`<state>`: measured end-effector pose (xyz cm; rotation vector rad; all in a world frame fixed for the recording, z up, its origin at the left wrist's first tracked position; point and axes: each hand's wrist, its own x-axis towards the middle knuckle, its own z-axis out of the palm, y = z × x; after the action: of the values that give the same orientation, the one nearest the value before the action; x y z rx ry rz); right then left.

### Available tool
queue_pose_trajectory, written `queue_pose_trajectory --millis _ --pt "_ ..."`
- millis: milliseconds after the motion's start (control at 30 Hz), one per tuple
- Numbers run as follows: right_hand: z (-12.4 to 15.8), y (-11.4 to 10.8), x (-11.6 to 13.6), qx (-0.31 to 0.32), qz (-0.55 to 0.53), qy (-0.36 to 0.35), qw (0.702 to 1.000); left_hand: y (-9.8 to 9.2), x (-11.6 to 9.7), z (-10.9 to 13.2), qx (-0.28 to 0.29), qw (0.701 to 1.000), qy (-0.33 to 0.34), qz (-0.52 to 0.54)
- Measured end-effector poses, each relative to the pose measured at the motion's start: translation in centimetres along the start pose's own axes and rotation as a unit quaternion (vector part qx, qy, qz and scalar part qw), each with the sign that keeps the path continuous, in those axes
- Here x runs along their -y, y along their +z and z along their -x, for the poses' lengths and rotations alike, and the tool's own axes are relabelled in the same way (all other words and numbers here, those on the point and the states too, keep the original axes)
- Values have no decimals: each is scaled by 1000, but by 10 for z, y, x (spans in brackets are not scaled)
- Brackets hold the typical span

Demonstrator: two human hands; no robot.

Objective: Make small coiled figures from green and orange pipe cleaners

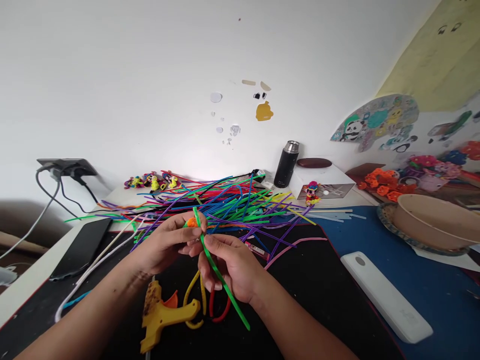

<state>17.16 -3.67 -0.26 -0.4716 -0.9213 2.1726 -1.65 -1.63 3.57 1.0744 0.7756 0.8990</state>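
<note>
A bright green pipe cleaner [229, 294] slants down to the right between my hands. My left hand [170, 242] pinches it near its upper end, with a small orange fuzzy piece [192, 222] showing between the fingers. Just below that grip, my right hand [238, 265] closes thumb and fingers on the same green stem. A bent red pipe cleaner [221, 316] and a yellow pipe cleaner loop [192, 290] show beneath the hands; whether they join what I hold, I cannot tell. Below my left hand, a yellow glue gun [161, 320] lies on the black mat [300, 300].
Behind my hands spreads a heap of coloured pipe cleaners [232, 200]. Small figures [152, 180], a black flask [287, 165] and a white box [326, 180] stand near the wall. A phone [80, 250] lies left; a white power bank [386, 295] and a bowl [435, 220] are right.
</note>
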Motion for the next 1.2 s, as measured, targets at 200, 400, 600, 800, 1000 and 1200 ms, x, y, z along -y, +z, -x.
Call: queue_pose_trajectory --millis 200,400,600,800,1000,1200 --pt "1 2 -1 6 -32 8 999 3 -1 0 9 1000 -5 -8" --pt "3 4 3 -28 -16 -9 999 -5 0 -4 -9 1000 -2 -1" --pt "2 5 4 -55 -6 -36 998 -10 -2 -6 -55 998 26 25" --pt "1 5 4 -68 23 -62 995 -8 -3 -4 -72 995 30 61" --pt "1 4 6 -97 79 -94 988 -6 -5 -7 -80 993 0 90" --pt "2 4 15 -134 85 -139 977 -4 -1 -10 -52 995 15 80"
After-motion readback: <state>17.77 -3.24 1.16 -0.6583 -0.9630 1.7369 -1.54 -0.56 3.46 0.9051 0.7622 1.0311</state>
